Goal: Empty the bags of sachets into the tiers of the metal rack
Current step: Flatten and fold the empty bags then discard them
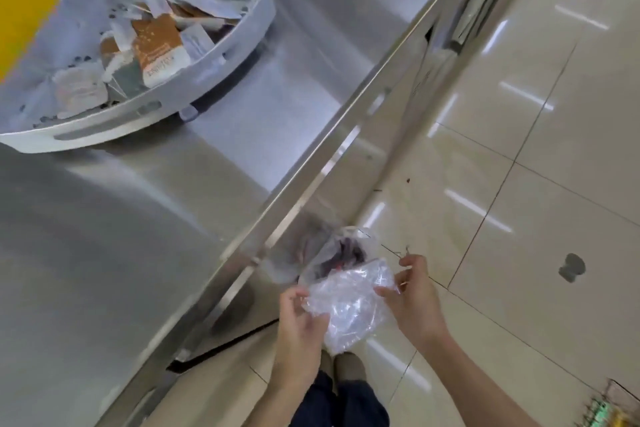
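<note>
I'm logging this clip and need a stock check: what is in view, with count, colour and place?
Rack tier: one, white, on the steel counter at upper left.
Sachets: a heap, count unclear, brown, white and grey, inside the tier.
Counter: one, steel, left half.
Plastic bag: one, clear, held over the floor beside the counter edge.
Floor: cream tiles, right half.
Left hand: gripping the bag's left side.
Right hand: gripping the bag's right side.

Clear bag (349, 302), white rack tier (221, 55)
</note>
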A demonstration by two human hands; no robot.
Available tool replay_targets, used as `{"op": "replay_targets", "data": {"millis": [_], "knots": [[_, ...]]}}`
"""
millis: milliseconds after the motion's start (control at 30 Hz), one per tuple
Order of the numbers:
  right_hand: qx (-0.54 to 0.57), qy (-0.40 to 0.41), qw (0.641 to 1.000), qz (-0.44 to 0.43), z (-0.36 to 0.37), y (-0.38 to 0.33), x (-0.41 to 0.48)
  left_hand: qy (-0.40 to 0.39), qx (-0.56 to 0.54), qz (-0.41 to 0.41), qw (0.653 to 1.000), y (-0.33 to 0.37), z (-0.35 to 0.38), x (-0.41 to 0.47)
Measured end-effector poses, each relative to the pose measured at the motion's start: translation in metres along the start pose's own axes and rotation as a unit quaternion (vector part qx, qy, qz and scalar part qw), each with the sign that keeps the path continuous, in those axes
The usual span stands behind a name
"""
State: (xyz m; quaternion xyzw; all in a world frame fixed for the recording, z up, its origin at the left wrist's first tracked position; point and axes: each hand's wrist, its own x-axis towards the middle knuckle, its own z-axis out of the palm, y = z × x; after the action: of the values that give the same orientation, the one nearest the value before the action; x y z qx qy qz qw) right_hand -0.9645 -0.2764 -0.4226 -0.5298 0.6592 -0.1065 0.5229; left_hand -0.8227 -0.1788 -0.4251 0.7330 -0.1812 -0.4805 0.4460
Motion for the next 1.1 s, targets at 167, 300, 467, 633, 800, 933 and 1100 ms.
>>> {"op": "replay_targets", "data": {"millis": [167, 300, 467, 633, 800, 933, 1100], "knots": [[-0.143, 0.049, 0.987, -0.052, 0.068, 0.069, 0.081, 0.087, 0.230, 0.131, 0.960, -0.098, 0.033, 0.080], [-0.226, 0.056, 0.968, -0.089, 0.116, 0.122, 0.171, -0.009, 0.420, 0.073, 0.905, -0.156, 0.061, 0.150], [-0.423, -0.094, 0.884, -0.178, 0.166, 0.161, 0.242, -0.079, 0.568, 0.041, 0.818, -0.220, 0.075, 0.209], [-0.585, -0.215, 0.769, -0.142, 0.208, 0.188, 0.271, -0.163, 0.689, -0.047, 0.704, -0.268, 0.091, 0.272], [-0.585, -0.251, 0.767, -0.071, 0.221, 0.205, 0.290, -0.230, 0.838, -0.014, 0.494, -0.292, 0.100, 0.309], [-0.589, -0.259, 0.762, -0.074, 0.222, 0.214, 0.288, -0.237, 0.832, 0.003, 0.501, -0.284, 0.104, 0.297], [-0.509, -0.210, 0.822, -0.145, 0.192, 0.177, 0.253, -0.204, 0.777, 0.073, 0.591, -0.237, 0.086, 0.265]]}}
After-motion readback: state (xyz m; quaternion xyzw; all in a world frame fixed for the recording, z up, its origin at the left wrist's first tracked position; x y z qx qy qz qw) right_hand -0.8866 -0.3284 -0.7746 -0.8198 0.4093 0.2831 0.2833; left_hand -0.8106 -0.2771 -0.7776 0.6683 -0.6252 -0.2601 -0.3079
